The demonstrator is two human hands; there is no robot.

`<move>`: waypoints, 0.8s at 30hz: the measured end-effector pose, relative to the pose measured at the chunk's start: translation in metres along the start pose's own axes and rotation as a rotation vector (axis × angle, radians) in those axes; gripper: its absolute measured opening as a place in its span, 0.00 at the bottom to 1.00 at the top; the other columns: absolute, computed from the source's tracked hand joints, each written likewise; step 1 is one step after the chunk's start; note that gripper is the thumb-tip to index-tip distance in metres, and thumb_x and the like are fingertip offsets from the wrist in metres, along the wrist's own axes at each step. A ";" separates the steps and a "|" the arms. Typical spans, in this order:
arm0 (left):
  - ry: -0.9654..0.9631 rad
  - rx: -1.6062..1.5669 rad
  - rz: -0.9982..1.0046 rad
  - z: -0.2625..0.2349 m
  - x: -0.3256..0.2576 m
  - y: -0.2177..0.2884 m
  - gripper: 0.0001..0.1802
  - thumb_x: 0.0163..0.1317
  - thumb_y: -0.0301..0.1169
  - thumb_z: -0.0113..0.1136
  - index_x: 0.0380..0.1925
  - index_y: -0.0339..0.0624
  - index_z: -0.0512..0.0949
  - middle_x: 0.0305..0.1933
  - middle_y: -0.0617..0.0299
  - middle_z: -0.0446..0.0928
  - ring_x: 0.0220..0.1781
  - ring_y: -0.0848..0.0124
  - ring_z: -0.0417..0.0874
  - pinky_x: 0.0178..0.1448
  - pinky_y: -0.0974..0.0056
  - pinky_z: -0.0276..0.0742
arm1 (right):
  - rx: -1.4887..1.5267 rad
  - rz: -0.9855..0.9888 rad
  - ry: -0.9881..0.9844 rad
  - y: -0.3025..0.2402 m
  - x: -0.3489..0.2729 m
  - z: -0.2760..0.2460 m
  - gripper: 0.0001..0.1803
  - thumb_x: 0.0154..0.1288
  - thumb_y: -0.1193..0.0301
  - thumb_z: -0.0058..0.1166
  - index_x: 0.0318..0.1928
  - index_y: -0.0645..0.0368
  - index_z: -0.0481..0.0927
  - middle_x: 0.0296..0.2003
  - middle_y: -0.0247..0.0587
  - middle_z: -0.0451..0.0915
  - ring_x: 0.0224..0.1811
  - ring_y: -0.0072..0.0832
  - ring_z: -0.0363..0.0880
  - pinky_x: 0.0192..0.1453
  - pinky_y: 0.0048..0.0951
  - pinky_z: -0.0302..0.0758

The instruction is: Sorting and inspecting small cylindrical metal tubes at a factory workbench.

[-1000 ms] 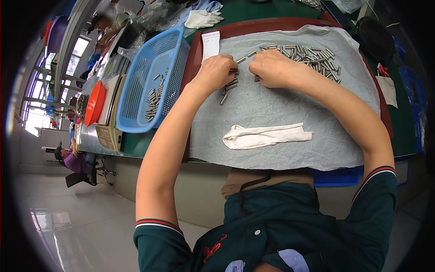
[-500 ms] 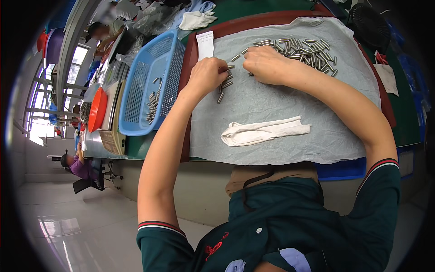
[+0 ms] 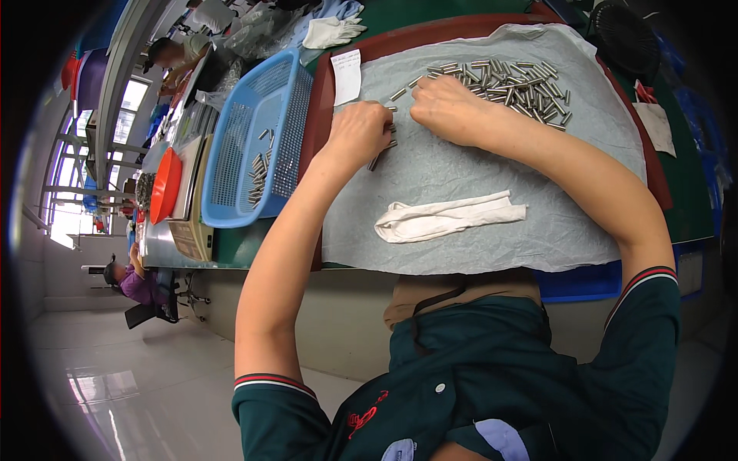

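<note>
In the head view, the person is leaning over a grey cloth [image 3: 461, 165] spread on a dark red tray [image 3: 323, 73]. The left hand [image 3: 360, 132] is resting knuckles-up on the cloth, its fingers curled together over a few small metal pins [image 3: 382, 150], some of them poking out just beside the fingertips; whether it is actually pinching one cannot be told. The right hand [image 3: 450, 107] is lying just beside it, fingers bent down at the near edge of a loose pile of pins [image 3: 511, 81] scattered across the far part of the cloth; its grip is hidden too. The 2 hands are sitting close together, nearly touching. A rolled white rag [image 3: 446, 217] is lying on the cloth nearer the person, well apart from both hands. Left of the tray, a blue mesh basket [image 3: 238, 131] is holding more pins. A white paper slip [image 3: 347, 75] is lying on the tray's far left corner, and a white glove [image 3: 332, 31] is lying beyond it.
</note>
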State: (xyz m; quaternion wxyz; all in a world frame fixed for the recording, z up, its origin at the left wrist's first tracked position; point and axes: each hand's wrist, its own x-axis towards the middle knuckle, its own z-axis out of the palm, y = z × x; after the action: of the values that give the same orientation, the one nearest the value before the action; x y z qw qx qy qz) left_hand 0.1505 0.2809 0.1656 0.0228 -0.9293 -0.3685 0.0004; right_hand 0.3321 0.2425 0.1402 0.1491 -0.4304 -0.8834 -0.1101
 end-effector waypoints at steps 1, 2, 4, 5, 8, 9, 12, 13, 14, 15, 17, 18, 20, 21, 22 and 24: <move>0.037 0.035 0.049 -0.002 0.000 0.003 0.10 0.44 0.26 0.61 0.30 0.38 0.82 0.32 0.53 0.80 0.36 0.55 0.81 0.42 0.57 0.76 | -0.020 0.003 0.003 0.000 -0.001 0.001 0.04 0.44 0.76 0.55 0.21 0.64 0.79 0.28 0.48 0.79 0.39 0.42 0.77 0.40 0.40 0.76; 0.036 0.034 0.050 -0.006 -0.001 0.004 0.10 0.44 0.26 0.61 0.30 0.38 0.82 0.32 0.53 0.80 0.36 0.55 0.81 0.42 0.57 0.76 | -0.019 0.004 0.001 0.001 -0.001 0.002 0.04 0.44 0.76 0.55 0.21 0.64 0.79 0.28 0.48 0.79 0.39 0.42 0.77 0.40 0.40 0.76; 0.034 -0.067 0.029 -0.019 -0.006 0.003 0.11 0.45 0.26 0.60 0.32 0.38 0.82 0.34 0.53 0.80 0.37 0.56 0.80 0.43 0.58 0.75 | -0.002 0.013 0.011 0.001 -0.001 0.002 0.04 0.44 0.76 0.54 0.20 0.65 0.79 0.27 0.48 0.79 0.38 0.42 0.78 0.38 0.40 0.76; 0.026 -0.134 0.040 -0.023 -0.010 0.001 0.11 0.46 0.26 0.60 0.32 0.37 0.81 0.32 0.52 0.80 0.35 0.55 0.80 0.41 0.57 0.75 | 0.002 0.014 0.010 0.001 -0.001 0.003 0.04 0.44 0.76 0.54 0.20 0.65 0.79 0.27 0.48 0.79 0.38 0.42 0.78 0.38 0.40 0.76; 0.042 -0.048 0.005 -0.034 -0.016 -0.002 0.12 0.47 0.26 0.59 0.33 0.36 0.81 0.29 0.50 0.80 0.33 0.54 0.80 0.40 0.57 0.75 | 0.000 0.006 -0.006 -0.001 0.003 0.000 0.04 0.43 0.76 0.55 0.20 0.65 0.79 0.27 0.49 0.78 0.37 0.42 0.78 0.37 0.40 0.76; 0.071 -0.050 -0.025 -0.040 -0.021 -0.003 0.10 0.47 0.26 0.58 0.32 0.35 0.81 0.27 0.48 0.79 0.32 0.52 0.80 0.39 0.56 0.75 | 0.003 0.030 -0.010 -0.004 0.005 0.000 0.04 0.43 0.75 0.55 0.20 0.64 0.79 0.27 0.48 0.78 0.37 0.42 0.78 0.37 0.41 0.75; 0.128 -0.095 -0.102 -0.044 -0.036 -0.002 0.09 0.48 0.26 0.58 0.30 0.35 0.80 0.28 0.48 0.79 0.32 0.52 0.81 0.39 0.56 0.75 | 0.084 0.032 0.060 -0.010 0.013 0.004 0.04 0.42 0.75 0.56 0.19 0.62 0.78 0.27 0.46 0.79 0.37 0.42 0.78 0.37 0.41 0.75; 0.107 -0.093 -0.121 -0.040 -0.041 0.000 0.09 0.47 0.26 0.57 0.29 0.34 0.80 0.28 0.48 0.79 0.32 0.52 0.81 0.39 0.56 0.75 | 0.160 0.007 0.135 -0.013 0.018 0.006 0.03 0.41 0.75 0.56 0.19 0.62 0.78 0.27 0.45 0.79 0.36 0.42 0.78 0.37 0.42 0.75; 0.112 -0.122 -0.144 -0.034 -0.045 0.003 0.09 0.47 0.26 0.57 0.29 0.33 0.80 0.27 0.47 0.79 0.31 0.52 0.81 0.39 0.56 0.75 | 0.184 -0.008 0.164 -0.015 0.024 0.008 0.03 0.40 0.75 0.57 0.18 0.61 0.77 0.26 0.44 0.79 0.35 0.43 0.78 0.36 0.43 0.75; 0.118 -0.152 -0.165 -0.028 -0.049 0.006 0.09 0.47 0.26 0.57 0.29 0.33 0.80 0.27 0.47 0.79 0.31 0.52 0.81 0.38 0.56 0.75 | 0.184 -0.012 0.163 -0.016 0.030 0.009 0.03 0.40 0.75 0.57 0.18 0.61 0.77 0.26 0.44 0.79 0.35 0.43 0.78 0.36 0.43 0.75; 0.110 -0.159 -0.183 -0.017 -0.058 0.008 0.09 0.47 0.25 0.56 0.28 0.32 0.79 0.27 0.46 0.79 0.31 0.51 0.80 0.38 0.56 0.75 | 0.198 -0.024 0.067 -0.025 0.043 0.009 0.03 0.39 0.76 0.57 0.19 0.62 0.78 0.25 0.46 0.79 0.34 0.45 0.79 0.34 0.43 0.76; 0.136 -0.170 -0.200 -0.012 -0.060 0.008 0.08 0.46 0.25 0.56 0.27 0.32 0.79 0.27 0.46 0.79 0.30 0.51 0.80 0.38 0.56 0.75 | 0.179 -0.015 -0.008 -0.027 0.046 0.008 0.04 0.39 0.76 0.57 0.20 0.63 0.78 0.25 0.49 0.79 0.35 0.45 0.79 0.34 0.42 0.76; 0.192 -0.195 -0.227 -0.007 -0.064 0.008 0.08 0.46 0.25 0.56 0.26 0.32 0.78 0.26 0.46 0.78 0.30 0.50 0.80 0.38 0.55 0.75 | 0.152 -0.038 -0.033 -0.032 0.051 0.005 0.04 0.40 0.76 0.56 0.21 0.63 0.79 0.25 0.49 0.79 0.35 0.45 0.79 0.34 0.41 0.76; 0.194 -0.198 -0.235 -0.008 -0.065 0.008 0.08 0.46 0.25 0.56 0.26 0.32 0.78 0.26 0.46 0.78 0.30 0.50 0.80 0.38 0.55 0.75 | 0.123 -0.052 -0.053 -0.034 0.054 0.004 0.04 0.41 0.76 0.56 0.21 0.63 0.79 0.25 0.49 0.80 0.35 0.44 0.79 0.34 0.41 0.77; 0.211 -0.194 -0.239 -0.009 -0.065 0.008 0.08 0.46 0.25 0.56 0.27 0.32 0.78 0.26 0.46 0.78 0.30 0.50 0.80 0.38 0.55 0.75 | 0.122 -0.059 -0.056 -0.035 0.055 0.006 0.04 0.41 0.76 0.56 0.21 0.63 0.79 0.25 0.49 0.80 0.35 0.44 0.79 0.34 0.41 0.77; 0.231 -0.192 -0.247 -0.009 -0.067 0.008 0.08 0.46 0.25 0.56 0.27 0.32 0.78 0.25 0.46 0.78 0.30 0.50 0.80 0.38 0.55 0.75 | 0.067 -0.068 -0.046 -0.037 0.059 0.010 0.03 0.44 0.76 0.55 0.22 0.62 0.80 0.25 0.47 0.80 0.36 0.42 0.80 0.34 0.40 0.77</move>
State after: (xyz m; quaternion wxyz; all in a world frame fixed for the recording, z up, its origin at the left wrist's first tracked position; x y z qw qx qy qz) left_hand 0.1079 0.2287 0.1730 -0.0238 -0.8689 -0.4729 -0.1443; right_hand 0.2669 0.2667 0.1493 0.1393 -0.3972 -0.9039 -0.0756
